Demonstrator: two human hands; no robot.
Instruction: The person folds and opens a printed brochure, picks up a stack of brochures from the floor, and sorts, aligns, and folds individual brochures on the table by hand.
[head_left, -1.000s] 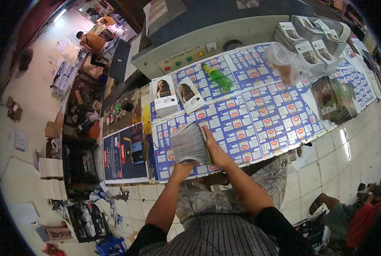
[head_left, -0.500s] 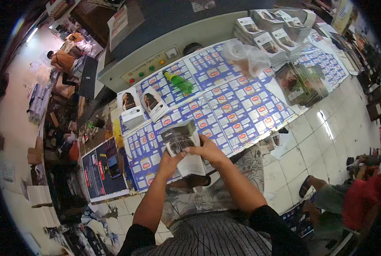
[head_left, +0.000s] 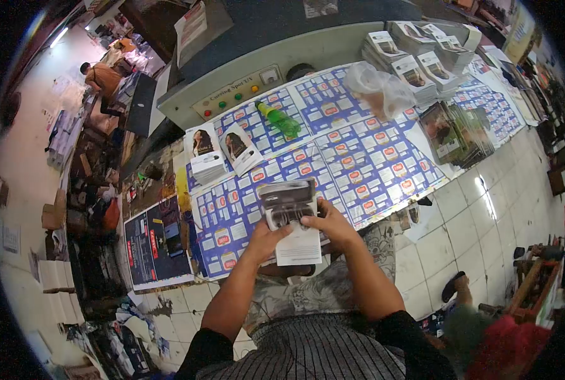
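Between my two hands is a stack of printed booklets (head_left: 298, 249), with a grey-and-black picture on its upper part and white paper below. My left hand (head_left: 264, 242) grips its left edge, thumb lying on the front. From the right, my right hand (head_left: 334, 225) holds the other edge, its thumb also on top. The fingers behind the stack are hidden. Just beyond lie two piles of white booklets (head_left: 204, 161) (head_left: 240, 151) with a dark-haired figure on the covers. They rest on blue printed sheets (head_left: 352, 161) covering the table.
A green bottle (head_left: 280, 120) lies near the machine panel (head_left: 232, 98). Behind it are a clear plastic bag (head_left: 380, 92) and several booklet piles (head_left: 415, 73). Dark green printed sheets (head_left: 454, 134) lie at the right. One person (head_left: 102, 79) is at far left; another (head_left: 507, 342) is at lower right.
The booklet stack has turned more upright and squarer to me, and both hands have shifted with it. The view has swung slightly. At lower right, the other person has moved lower.
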